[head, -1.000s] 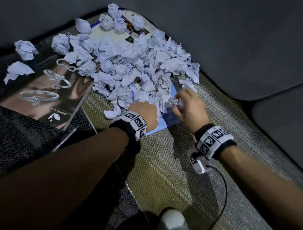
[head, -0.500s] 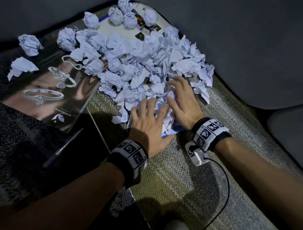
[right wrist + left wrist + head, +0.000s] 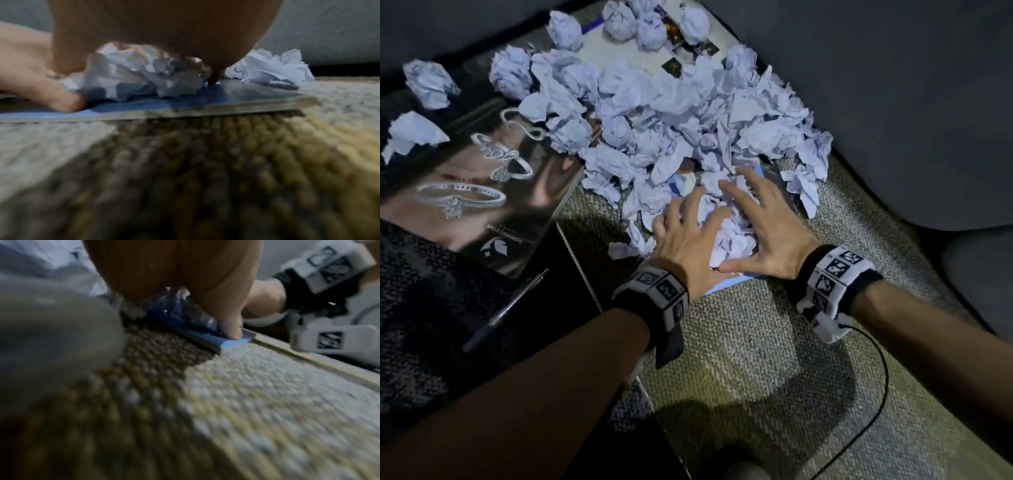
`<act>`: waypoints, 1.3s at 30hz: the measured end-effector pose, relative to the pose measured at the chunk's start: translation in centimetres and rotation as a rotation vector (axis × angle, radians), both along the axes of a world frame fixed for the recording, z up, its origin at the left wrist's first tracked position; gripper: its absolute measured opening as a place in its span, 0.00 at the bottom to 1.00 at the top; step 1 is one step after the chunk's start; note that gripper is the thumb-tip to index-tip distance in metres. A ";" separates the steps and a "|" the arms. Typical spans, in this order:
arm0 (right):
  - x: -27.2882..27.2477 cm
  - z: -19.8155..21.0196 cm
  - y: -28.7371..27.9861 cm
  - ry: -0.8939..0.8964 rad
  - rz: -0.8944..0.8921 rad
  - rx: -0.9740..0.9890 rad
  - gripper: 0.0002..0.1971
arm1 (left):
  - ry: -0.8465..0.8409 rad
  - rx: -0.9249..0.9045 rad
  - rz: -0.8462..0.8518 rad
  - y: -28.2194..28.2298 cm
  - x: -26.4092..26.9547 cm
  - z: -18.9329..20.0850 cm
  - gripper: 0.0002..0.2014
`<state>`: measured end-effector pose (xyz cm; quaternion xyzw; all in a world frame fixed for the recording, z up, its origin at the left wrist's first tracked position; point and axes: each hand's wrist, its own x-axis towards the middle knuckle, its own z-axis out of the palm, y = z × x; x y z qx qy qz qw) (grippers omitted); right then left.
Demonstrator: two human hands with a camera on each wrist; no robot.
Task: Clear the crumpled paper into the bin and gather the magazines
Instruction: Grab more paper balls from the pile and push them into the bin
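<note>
A big heap of crumpled paper [image 3: 654, 113] lies over magazines on the carpet. At its near edge my left hand [image 3: 685, 240] and right hand [image 3: 767, 226] lie palm down with fingers spread. They cup a clump of crumpled paper [image 3: 729, 236] between them. The clump sits on a blue magazine [image 3: 726, 289]. In the left wrist view my thumb [image 3: 230, 327] presses on the blue magazine [image 3: 195, 335]. In the right wrist view the clump [image 3: 133, 76] sits under my palm on the blue magazine [image 3: 226, 99]. No bin is in view.
A dark jewellery magazine [image 3: 482, 192] lies at the left, a pen [image 3: 506, 308] near it on a dark mat [image 3: 421, 308]. Another magazine [image 3: 619, 51] shows under the heap's far end. Two loose paper balls [image 3: 431, 82] lie far left. Grey upholstery [image 3: 893, 102] borders the right.
A second ago both hands were curled at the heap's near edge. They have since spread out over the clump and drawn close together around it.
</note>
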<state>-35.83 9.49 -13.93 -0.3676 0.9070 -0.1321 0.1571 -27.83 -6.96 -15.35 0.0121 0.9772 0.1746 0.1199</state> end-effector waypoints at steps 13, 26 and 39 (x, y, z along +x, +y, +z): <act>0.4 -1.4 -1.9 0.165 -0.066 0.064 0.38 | 0.149 -0.270 -0.182 -3.5 0.5 3.5 0.50; 0.3 0.5 -3.1 0.000 -0.236 0.128 0.37 | -0.164 -0.133 -0.246 -8.5 -1.5 2.2 0.70; -1.3 0.7 -4.7 0.036 -0.089 0.235 0.40 | 0.048 -0.250 -0.483 -9.6 -3.6 0.7 0.47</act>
